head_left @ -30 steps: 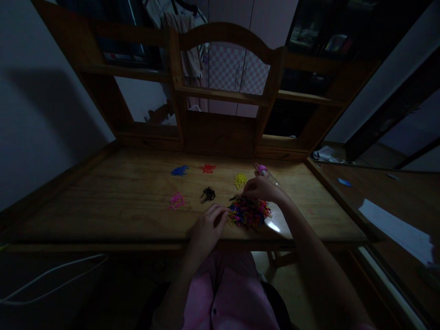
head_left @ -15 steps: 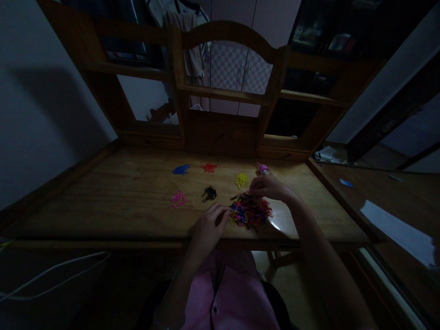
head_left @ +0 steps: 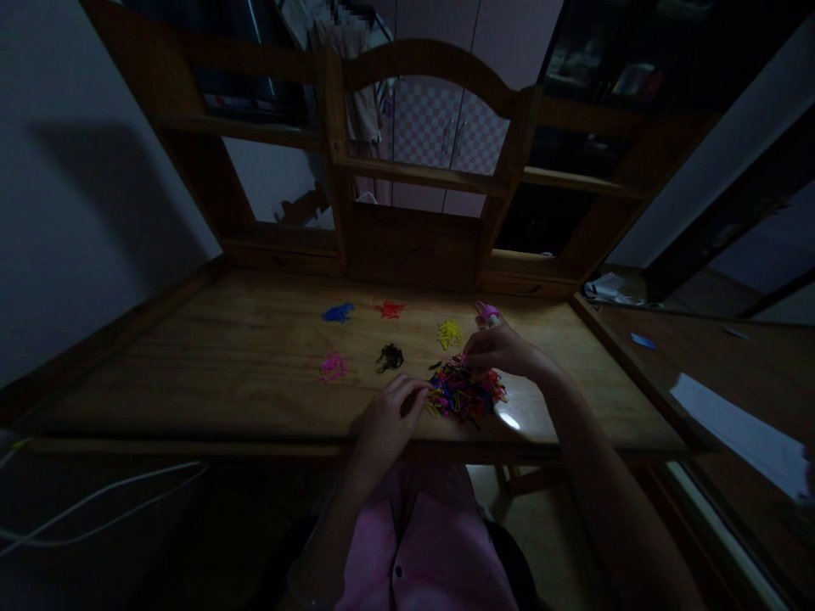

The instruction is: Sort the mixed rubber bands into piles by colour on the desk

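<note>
A heap of small mixed-colour strips that look like rubber bands [head_left: 468, 392] lies near the desk's front edge. At its left side my left hand [head_left: 391, 416] has thumb and forefinger pinched together. What may be between them is too small to make out. My right hand [head_left: 500, 350] reaches over the heap from the right, fingertips bunched down among the bands. Whatever they grip is hidden. Separate small piles lie beyond and to the left: yellow bands [head_left: 450, 333], black bands [head_left: 390, 357], pink bands [head_left: 334, 367], red bands [head_left: 390, 310] and blue bands [head_left: 338, 312].
A pink-capped object [head_left: 489, 314] sits just behind my right hand, partly covered by it. The wooden desk [head_left: 255, 365] has a shelf unit [head_left: 413, 242] along its back. On the right, a lower surface holds white paper [head_left: 739, 433] and a small blue packet [head_left: 643, 341].
My right hand's fingertips have shifted slightly lower into the heap. My left hand stays pinched at the heap's left side. The whole view has moved a little.
</note>
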`<state>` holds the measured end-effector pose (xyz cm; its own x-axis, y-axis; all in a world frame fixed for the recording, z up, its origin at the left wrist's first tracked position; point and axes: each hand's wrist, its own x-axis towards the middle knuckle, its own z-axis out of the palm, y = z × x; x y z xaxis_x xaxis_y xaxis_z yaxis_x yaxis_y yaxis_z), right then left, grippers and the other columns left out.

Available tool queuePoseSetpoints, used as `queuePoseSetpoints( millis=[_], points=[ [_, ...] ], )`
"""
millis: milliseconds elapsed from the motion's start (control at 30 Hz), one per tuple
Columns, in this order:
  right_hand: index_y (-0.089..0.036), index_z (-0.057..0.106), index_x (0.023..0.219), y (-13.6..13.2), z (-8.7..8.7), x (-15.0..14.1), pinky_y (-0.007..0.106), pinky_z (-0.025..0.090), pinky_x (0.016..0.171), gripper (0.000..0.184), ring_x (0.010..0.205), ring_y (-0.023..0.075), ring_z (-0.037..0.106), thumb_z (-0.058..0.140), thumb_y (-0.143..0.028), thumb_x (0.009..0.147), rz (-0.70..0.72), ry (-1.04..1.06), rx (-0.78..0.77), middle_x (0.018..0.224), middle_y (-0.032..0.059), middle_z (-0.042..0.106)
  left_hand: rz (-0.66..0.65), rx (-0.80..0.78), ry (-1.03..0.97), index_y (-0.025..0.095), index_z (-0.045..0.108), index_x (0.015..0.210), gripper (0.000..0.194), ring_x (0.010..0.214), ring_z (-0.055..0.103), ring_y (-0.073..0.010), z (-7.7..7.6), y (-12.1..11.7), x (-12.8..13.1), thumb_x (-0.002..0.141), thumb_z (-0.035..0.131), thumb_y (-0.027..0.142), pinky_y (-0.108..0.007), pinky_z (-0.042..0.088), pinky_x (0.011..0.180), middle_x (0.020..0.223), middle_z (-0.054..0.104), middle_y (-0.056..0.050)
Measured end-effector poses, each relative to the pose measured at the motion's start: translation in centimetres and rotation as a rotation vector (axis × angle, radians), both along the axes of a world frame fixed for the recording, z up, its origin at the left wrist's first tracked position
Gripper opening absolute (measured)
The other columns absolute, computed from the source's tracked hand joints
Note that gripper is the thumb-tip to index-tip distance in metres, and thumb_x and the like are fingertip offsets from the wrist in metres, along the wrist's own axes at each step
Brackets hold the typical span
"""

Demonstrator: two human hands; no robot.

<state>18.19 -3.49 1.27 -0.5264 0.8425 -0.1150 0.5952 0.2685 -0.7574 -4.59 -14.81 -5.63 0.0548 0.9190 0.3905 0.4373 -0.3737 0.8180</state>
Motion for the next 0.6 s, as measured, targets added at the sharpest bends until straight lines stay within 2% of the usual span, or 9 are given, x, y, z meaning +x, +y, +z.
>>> queuePoseSetpoints(
  millis=[100, 167, 233, 333, 467, 600],
  points=[
    [-0.016, 0.067, 0.085, -1.2, 0.2, -1.8, 0.029, 0.056, 0.063, 0.025, 0.063, 0.0171, 0.069, 0.074, -0.038, 0.076, 0.039, 0.168, -0.265, 0.072, 0.0040, 0.072, 0.019, -0.036, -0.061, 0.024, 0.065, 0.109, 0.020, 0.095, 0.066, -0.0170, 0.0, 0.1, 0.0, 0.092, 0.056, 0.030, -0.029, 0.051, 0.086, 0.106, 0.068, -0.004],
    [-0.015, 0.066, 0.085, -2.0, 0.2, -3.0, 0.028, 0.056, 0.062, 0.028, 0.062, 0.0157, 0.069, 0.075, -0.039, 0.074, 0.054, 0.240, -0.334, 0.073, 0.0035, 0.072, 0.027, -0.068, -0.097, 0.025, 0.062, 0.117, 0.028, 0.093, 0.066, -0.0167, 0.0, 0.1, 0.0, 0.090, 0.060, 0.034, -0.029, 0.052, 0.086, 0.108, 0.068, -0.004],
    [-0.015, 0.065, 0.085, -2.6, 0.1, -4.0, 0.027, 0.056, 0.062, 0.030, 0.061, 0.0148, 0.068, 0.075, -0.041, 0.074, 0.082, 0.278, -0.374, 0.072, 0.0031, 0.071, 0.012, -0.083, -0.116, 0.025, 0.062, 0.118, 0.031, 0.095, 0.066, -0.0171, 0.1, 0.1, 0.0, 0.089, 0.062, 0.035, -0.029, 0.052, 0.087, 0.109, 0.069, -0.003],
    [-0.014, 0.064, 0.086, -3.1, -0.3, -4.8, 0.026, 0.056, 0.062, 0.034, 0.060, 0.0146, 0.069, 0.076, -0.043, 0.073, 0.124, 0.302, -0.420, 0.071, 0.0029, 0.071, -0.006, -0.087, -0.113, 0.024, 0.068, 0.106, 0.020, 0.098, 0.066, -0.0176, 0.3, -0.1, 0.0, 0.091, 0.060, 0.035, -0.029, 0.050, 0.089, 0.106, 0.071, -0.002],
    [-0.015, 0.064, 0.085, -3.3, -0.7, -4.8, 0.027, 0.056, 0.061, 0.033, 0.060, 0.0144, 0.069, 0.077, -0.043, 0.073, 0.138, 0.355, -0.447, 0.070, 0.0029, 0.071, 0.022, -0.095, -0.057, 0.021, 0.070, 0.088, 0.017, 0.086, 0.066, -0.0170, 0.3, -0.3, 0.1, 0.090, 0.059, 0.035, -0.026, 0.048, 0.080, 0.090, 0.072, -0.001],
    [-0.015, 0.065, 0.085, -3.4, -0.6, -4.3, 0.025, 0.056, 0.061, 0.032, 0.061, 0.0137, 0.069, 0.077, -0.041, 0.073, 0.100, 0.371, -0.438, 0.072, 0.0034, 0.071, 0.037, -0.089, -0.039, 0.020, 0.069, 0.086, 0.017, 0.083, 0.066, -0.0160, 0.2, -0.3, 0.1, 0.090, 0.059, 0.033, -0.025, 0.047, 0.077, 0.088, 0.072, -0.001]
  ],
)
